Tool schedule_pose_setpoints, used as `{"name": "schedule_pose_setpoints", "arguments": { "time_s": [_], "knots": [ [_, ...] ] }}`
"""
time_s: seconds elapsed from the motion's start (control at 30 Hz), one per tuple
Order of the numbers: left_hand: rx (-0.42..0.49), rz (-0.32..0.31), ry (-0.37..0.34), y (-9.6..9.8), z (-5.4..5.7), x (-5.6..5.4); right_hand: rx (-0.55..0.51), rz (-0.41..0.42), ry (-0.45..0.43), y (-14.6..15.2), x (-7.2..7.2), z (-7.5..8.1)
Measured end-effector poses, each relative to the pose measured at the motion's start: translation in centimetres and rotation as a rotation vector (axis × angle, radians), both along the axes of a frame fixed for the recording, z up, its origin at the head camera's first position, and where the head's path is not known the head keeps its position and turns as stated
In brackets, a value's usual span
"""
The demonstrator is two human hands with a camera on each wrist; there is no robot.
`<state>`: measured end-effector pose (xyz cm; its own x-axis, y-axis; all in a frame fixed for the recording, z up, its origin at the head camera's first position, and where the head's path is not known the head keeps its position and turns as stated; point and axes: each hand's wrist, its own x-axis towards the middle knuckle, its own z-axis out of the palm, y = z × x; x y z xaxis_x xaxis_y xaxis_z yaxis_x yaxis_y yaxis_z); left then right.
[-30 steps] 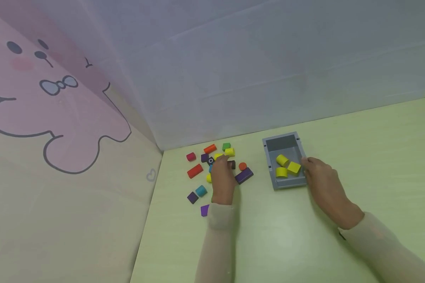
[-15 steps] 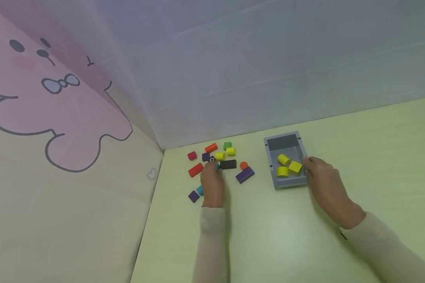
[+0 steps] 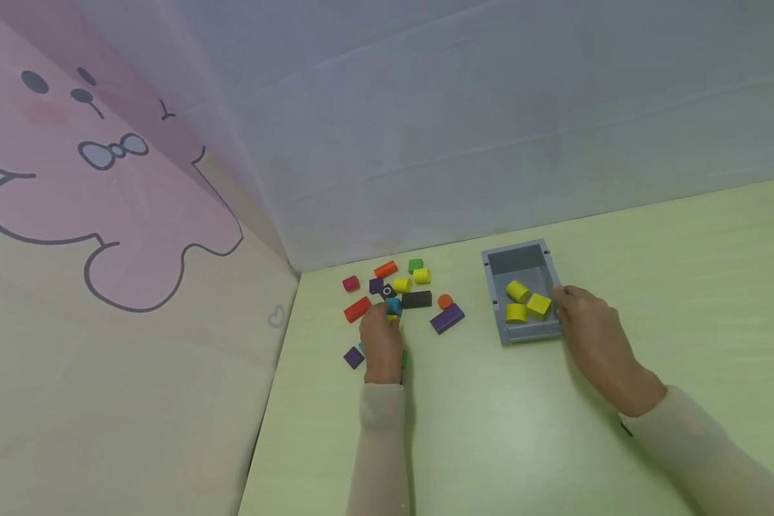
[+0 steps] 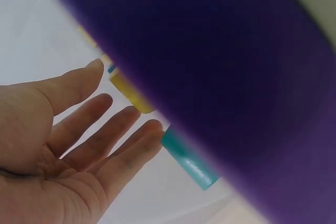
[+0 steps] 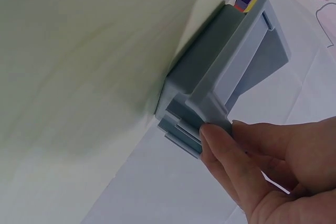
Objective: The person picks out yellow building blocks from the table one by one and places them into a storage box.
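Note:
My left hand (image 3: 382, 345) is among the loose blocks, fingers relaxed and thumb apart from them. Its fingertips are right at a yellow block (image 4: 128, 93), which peeks past them in the head view. Just beyond is a blue block (image 3: 393, 306); a teal block (image 4: 190, 165) shows by the fingers in the left wrist view. A large blurred purple block (image 4: 210, 77) covers much of that view. My right hand (image 3: 590, 337) pinches the side rim of a grey tray (image 3: 495, 315) between thumb and fingers. Inside lie a yellow cube (image 3: 539, 306) and two yellow cylinders (image 3: 517, 313).
Around the left hand are a black block (image 3: 416, 299), a long purple block (image 3: 448, 319), a red cylinder (image 3: 357, 309), an orange disc (image 3: 446, 302) and a green block (image 3: 416, 265). Two yellow cylinders (image 3: 421, 276) lie near the back wall (image 3: 464, 143).
My left hand has drawn back toward me and slightly left, uncovering the black block and then the blue and yellow blocks. My right hand stays on the tray.

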<state>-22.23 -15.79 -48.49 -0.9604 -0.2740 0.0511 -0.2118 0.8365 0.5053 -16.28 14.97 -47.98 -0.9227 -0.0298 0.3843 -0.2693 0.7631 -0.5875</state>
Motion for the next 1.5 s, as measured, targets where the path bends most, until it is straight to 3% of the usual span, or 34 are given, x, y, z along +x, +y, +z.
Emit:
{"name": "schedule_pose_setpoints", "arguments": {
  "time_s": [0.57, 1.07, 1.37, 1.5],
  "knots": [
    [0.011, 0.04, -0.107, 0.0, 0.2, -0.7, -0.005, 0.0, -0.017, 0.0, 0.0, 0.0],
    [0.023, 0.053, -0.08, -0.1, 1.2, 0.0, -0.006, -0.007, -0.028, -0.1, 0.2, 0.3],
    [0.055, 0.069, -0.134, 0.4, 2.0, -0.5, -0.009, 0.011, 0.014, 0.0, 0.1, 0.2],
    [0.055, 0.055, -0.115, 0.8, 2.2, -0.6, -0.007, 0.012, 0.006, 0.0, 0.1, 0.1]
  ]
}}
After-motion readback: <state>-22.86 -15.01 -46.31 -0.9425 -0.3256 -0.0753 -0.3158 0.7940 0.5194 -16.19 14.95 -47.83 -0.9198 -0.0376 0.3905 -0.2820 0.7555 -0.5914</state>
